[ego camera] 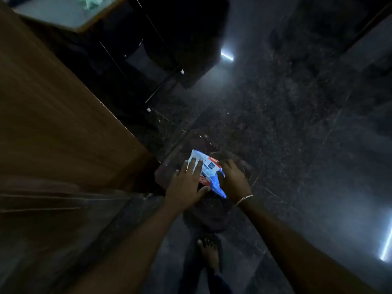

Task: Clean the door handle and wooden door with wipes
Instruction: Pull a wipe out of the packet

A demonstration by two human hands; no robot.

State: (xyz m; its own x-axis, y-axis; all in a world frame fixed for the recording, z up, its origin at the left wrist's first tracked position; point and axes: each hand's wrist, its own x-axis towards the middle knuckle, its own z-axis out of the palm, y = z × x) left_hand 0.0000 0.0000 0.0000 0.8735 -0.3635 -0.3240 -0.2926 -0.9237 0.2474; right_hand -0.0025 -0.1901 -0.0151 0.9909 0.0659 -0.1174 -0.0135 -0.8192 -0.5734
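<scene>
Dim light, looking down. Wipes pack [209, 166] lies on a dark reddish surface [167, 174], too dark to tell what it is. My left hand [186, 183] is flat on the pack's left half, fingers straight and spread. My right hand [233, 179], bracelet [245, 198] at the wrist, curls round the pack's right edge. Wooden door [53, 124] stands close on the left, its bottom corner near the pack. Speckled floor [297, 145] is open to the right. My bare foot [209, 251] is below.

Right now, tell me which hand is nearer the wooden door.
Left. The left hand rests on the wipes pack toward the wooden door; the right hand holds the pack's far side.
</scene>
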